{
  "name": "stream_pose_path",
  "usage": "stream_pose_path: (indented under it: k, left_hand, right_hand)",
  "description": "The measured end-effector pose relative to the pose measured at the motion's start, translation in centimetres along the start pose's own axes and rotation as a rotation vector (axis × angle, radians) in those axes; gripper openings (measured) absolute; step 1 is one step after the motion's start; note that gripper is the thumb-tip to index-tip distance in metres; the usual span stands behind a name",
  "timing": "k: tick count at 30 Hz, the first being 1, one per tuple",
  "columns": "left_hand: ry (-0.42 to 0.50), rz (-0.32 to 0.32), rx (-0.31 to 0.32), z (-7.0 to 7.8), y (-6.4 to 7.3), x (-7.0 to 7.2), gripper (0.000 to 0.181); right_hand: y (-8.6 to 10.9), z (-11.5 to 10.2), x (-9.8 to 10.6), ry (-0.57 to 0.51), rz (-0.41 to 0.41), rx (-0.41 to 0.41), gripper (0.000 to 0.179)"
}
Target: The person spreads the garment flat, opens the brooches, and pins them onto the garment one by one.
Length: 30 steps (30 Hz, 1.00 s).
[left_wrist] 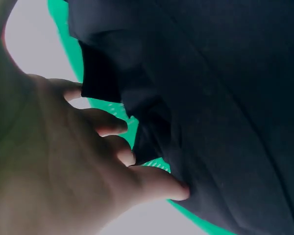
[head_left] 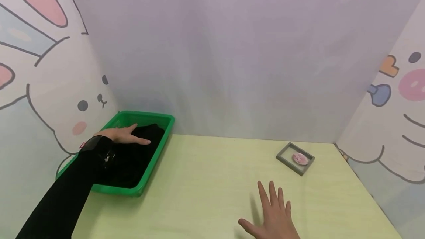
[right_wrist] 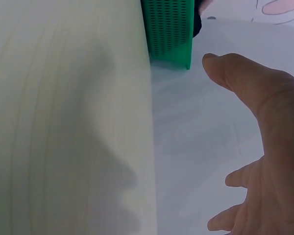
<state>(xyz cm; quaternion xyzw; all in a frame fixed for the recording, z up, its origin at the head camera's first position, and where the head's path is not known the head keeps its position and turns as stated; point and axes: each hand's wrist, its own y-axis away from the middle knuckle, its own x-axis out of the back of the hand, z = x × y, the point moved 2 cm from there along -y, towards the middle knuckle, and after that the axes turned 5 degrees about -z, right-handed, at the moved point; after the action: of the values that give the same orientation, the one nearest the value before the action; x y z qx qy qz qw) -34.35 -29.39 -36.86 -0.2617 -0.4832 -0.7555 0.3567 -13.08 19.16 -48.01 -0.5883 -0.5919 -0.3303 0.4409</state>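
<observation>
Black cloth (head_left: 132, 165), probably a folded garment, fills much of a green plastic basket (head_left: 117, 190) on the left of the table. Over the cloth lies my left hand (head_left: 124, 135), fingers spread and thumb apart. In the left wrist view the thumb tip touches the dark fabric (left_wrist: 230, 103), and the fingertips are at its edge, partly hidden by its folds. My right hand (head_left: 273, 218) hovers above the front of the table with its fingers spread, holding nothing. The right wrist view shows that hand (right_wrist: 279, 122) apart from the basket's perforated side (right_wrist: 169, 29).
A small grey rectangular frame or tray (head_left: 288, 165) lies at the back right of the pale table (head_left: 212, 187), with a pink oval piece (head_left: 300, 158) inside it. Fabric walls stand behind and at both sides; the side walls carry cartoon animal prints.
</observation>
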Motion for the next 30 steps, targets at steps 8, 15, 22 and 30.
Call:
stream_pose_path:
  k: [8,15,22,30]
  left_hand:
    - [-0.07,-0.021,0.177,0.1,-0.3,-1.5,0.13]
    - [-0.12,-0.022,0.158,0.4,-1.2,-3.0,0.126]
    - [-0.164,0.002,0.167,0.9,-1.3,-3.7,0.116]
    - [-0.303,0.063,0.11,1.0,-1.8,-4.1,0.098]
  right_hand:
    - [0.1,0.1,-0.1,-0.003,0.017,0.001,0.114]
    - [0.2,0.4,-0.2,-0.014,-0.002,-0.024,0.114]
    - [0.1,0.3,-0.4,-0.012,0.024,0.003,0.112]
    - [0.0,0.3,-0.5,0.0,0.022,0.009,0.114]
